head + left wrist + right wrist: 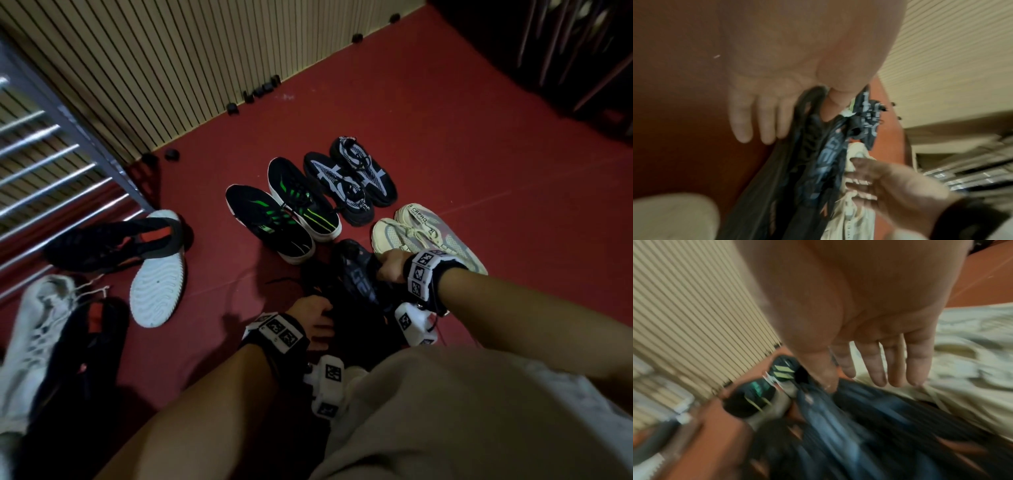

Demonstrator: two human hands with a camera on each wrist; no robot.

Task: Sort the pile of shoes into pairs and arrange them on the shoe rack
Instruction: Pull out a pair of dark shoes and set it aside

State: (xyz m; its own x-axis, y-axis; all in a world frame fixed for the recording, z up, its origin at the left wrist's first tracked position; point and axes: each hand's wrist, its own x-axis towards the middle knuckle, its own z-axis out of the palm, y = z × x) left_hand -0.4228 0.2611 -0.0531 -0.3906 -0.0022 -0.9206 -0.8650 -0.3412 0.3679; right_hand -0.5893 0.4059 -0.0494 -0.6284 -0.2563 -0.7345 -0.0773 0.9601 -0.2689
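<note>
Two black shoes lie together on the red floor in front of me. My left hand (pixel 315 318) (pixel 789 116) pinches the collar of the nearer black shoe (pixel 346 329) (pixel 797 151), thumb on one side and straight fingers on the other. The other black shoe (pixel 356 274) (pixel 828 164) (pixel 838 418) has pale lettering on its side. My right hand (pixel 390 267) (pixel 859 378) is at its far end with fingers straight and the thumb tip touching it. That shoe is blurred in the right wrist view. The metal shoe rack (pixel 51 164) stands at the left.
Three pairs stand in a row on the floor (pixel 479 154): black-green shoes (pixel 284 212), black-white patterned shoes (pixel 349 181), cream shoes (pixel 421 233). At left lie black-red shoes with white soles (pixel 137 253) and a white shoe (pixel 37 329). A slatted wall (pixel 171 68) runs behind.
</note>
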